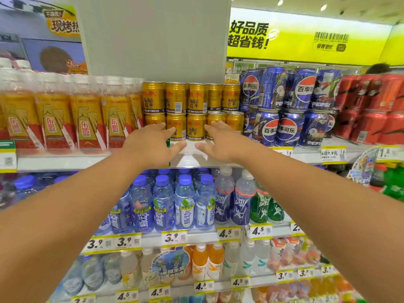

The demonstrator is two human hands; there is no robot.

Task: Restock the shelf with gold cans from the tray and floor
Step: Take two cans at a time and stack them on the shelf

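Gold cans [195,110] stand in two stacked layers on the top white shelf [65,160], between yellow-labelled bottles and blue cola cans. My left hand [150,145] reaches toward the lower row from the left, fingers spread, fingertips near a front can. My right hand [218,143] mirrors it from the right, fingers apart, tips at the lower cans. Neither hand holds anything. No tray or floor is in view.
Yellow-labelled bottles [85,121] stand left of the gold cans, blue cola cans [284,106] and red cans [371,110] to the right. A grey pillar [153,38] rises behind. Lower shelves carry blue-capped bottles [164,204] and price tags [175,237].
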